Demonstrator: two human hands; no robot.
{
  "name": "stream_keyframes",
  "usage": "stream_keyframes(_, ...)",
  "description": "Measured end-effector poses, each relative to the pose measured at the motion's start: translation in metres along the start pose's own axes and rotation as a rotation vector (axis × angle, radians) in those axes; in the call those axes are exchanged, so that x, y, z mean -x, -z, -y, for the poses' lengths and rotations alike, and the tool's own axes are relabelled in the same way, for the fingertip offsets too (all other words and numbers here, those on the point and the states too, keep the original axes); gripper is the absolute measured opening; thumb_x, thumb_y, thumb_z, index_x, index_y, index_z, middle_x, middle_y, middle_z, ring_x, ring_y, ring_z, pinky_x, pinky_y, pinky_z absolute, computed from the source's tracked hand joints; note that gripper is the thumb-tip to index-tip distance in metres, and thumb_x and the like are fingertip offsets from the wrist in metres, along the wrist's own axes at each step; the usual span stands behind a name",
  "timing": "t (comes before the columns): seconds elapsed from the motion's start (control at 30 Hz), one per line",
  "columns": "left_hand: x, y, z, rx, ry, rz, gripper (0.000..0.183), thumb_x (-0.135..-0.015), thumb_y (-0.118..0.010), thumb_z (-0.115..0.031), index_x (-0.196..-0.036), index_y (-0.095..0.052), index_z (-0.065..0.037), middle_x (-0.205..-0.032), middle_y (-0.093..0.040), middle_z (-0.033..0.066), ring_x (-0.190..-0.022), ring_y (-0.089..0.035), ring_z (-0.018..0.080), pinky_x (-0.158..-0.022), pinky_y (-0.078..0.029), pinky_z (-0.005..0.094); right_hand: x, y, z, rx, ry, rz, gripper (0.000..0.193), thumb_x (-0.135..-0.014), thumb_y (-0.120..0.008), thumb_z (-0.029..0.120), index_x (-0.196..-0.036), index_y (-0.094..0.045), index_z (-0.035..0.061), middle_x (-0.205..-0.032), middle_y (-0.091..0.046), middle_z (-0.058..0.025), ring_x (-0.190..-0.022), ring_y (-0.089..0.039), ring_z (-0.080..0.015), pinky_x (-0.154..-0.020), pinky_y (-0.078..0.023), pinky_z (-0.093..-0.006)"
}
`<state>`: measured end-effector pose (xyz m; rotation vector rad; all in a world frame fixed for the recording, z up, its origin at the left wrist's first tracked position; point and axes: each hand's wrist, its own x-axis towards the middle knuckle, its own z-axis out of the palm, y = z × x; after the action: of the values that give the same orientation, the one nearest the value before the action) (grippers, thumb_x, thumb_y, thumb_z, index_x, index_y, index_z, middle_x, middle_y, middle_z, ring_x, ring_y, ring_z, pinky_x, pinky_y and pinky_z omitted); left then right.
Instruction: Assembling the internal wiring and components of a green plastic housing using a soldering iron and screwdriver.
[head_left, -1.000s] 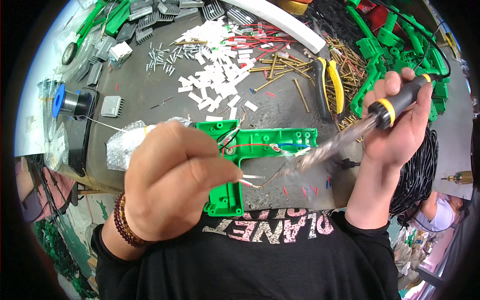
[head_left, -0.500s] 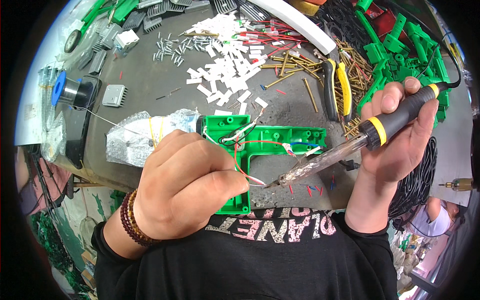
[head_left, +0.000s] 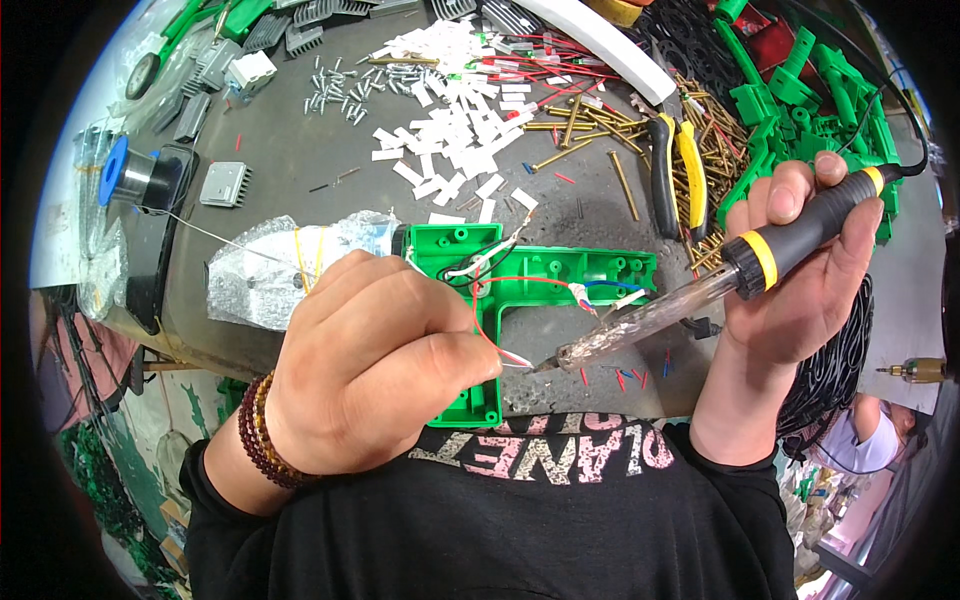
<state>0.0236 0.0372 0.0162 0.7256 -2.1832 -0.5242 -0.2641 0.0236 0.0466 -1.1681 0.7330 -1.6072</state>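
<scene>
My left hand [head_left: 385, 365] is closed in a pinch over the green T-shaped plastic housing [head_left: 560, 262]. A red wire [head_left: 487, 335] runs from the housing into its fingertips, and the wire's pale end sticks out to the right. Solder wire [head_left: 225, 241] stretches from a blue-rimmed spool [head_left: 135, 178] toward this hand; its end is hidden by the fingers. My right hand [head_left: 800, 275] grips a soldering iron [head_left: 810, 232] by its black and yellow handle. The iron's dark tip is at the pale wire end; whether they touch, I cannot tell.
Bubble-wrapped material [head_left: 262, 275] lies left of the housing. Pliers [head_left: 677, 180], brass-coloured screws [head_left: 622, 185], white sleeves [head_left: 450, 150] and silver screws [head_left: 335, 90] cover the far bench. Green plastic parts [head_left: 860, 130] are piled at far right, near the iron's cord [head_left: 915, 130].
The view has shifted very slightly. Both hands keep their grips, and the iron's tip stays at the wire end.
</scene>
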Motion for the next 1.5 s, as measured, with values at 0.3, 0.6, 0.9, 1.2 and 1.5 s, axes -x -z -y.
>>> stream_keyframes(0.3, -0.017, 0.019, 0.013, -0.137, -0.040, -0.170, 0.023, -0.065, -0.068, 0.010, -0.084, -0.067, -0.004, -0.085, -0.062, 0.0080, -0.076, -0.059, 0.0219, -0.065, -0.046, 0.0336, -0.004, 0.007, 0.002, 0.002, 0.027, -0.004, 0.039, -0.107, -0.042, 0.043, -0.120, -0.048, 0.0066, -0.090, -0.056, -0.0074, -0.063, -0.041, -0.0118, -0.055, -0.034, -0.0275)
stream_keyframes(0.6, -0.038, 0.024, 0.074, -0.289, 0.211, -0.250, 0.040, -0.086, -0.067, -0.002, -0.124, -0.058, 0.002, -0.139, -0.050, 0.0283, -0.133, -0.048, 0.0419, -0.111, -0.039, 0.0445, -0.023, 0.035, 0.046, 0.231, 0.371, -0.182, 0.040, -0.103, -0.052, 0.044, -0.120, -0.055, 0.0083, -0.099, -0.064, -0.0121, -0.070, -0.056, -0.0143, -0.057, -0.046, -0.0250)
stream_keyframes(0.9, -0.034, 0.009, 0.006, 0.012, 0.185, 0.044, 0.021, -0.086, -0.071, -0.014, -0.104, -0.070, -0.003, -0.105, -0.070, 0.0127, -0.094, -0.065, 0.0296, -0.085, -0.047, 0.0390, -0.184, 0.089, -0.006, 1.084, 0.357, -0.111, 0.030, -0.096, -0.068, 0.023, -0.116, -0.059, 0.0032, -0.102, -0.065, -0.0067, -0.090, -0.058, -0.0074, -0.080, -0.046, -0.0238)
stream_keyframes(1.2, -0.025, -0.007, 0.014, 0.052, 0.188, -0.079, 0.012, -0.082, -0.074, -0.014, -0.093, -0.074, -0.009, -0.082, -0.070, 0.0052, -0.077, -0.065, 0.0257, -0.074, -0.044, 0.0376, -0.112, -0.009, -0.009, 1.328, -0.263, 0.632, 0.022, -0.088, -0.071, 0.026, -0.093, -0.074, 0.0050, -0.078, -0.070, -0.0140, -0.071, -0.067, -0.0280, -0.071, -0.053, -0.0391)
stream_keyframes(1.5, -0.023, -0.008, 0.016, 0.092, 0.190, -0.130, 0.009, -0.081, -0.076, -0.016, -0.089, -0.075, -0.010, -0.075, -0.068, 0.0028, -0.069, -0.062, 0.0232, -0.069, -0.043, 0.0358, -0.102, -0.041, -0.070, 1.517, 0.083, 0.905, 0.014, -0.085, -0.068, 0.018, -0.094, -0.074, 0.0086, -0.093, -0.068, -0.0086, -0.090, -0.066, -0.0308, -0.079, -0.053, -0.0434)
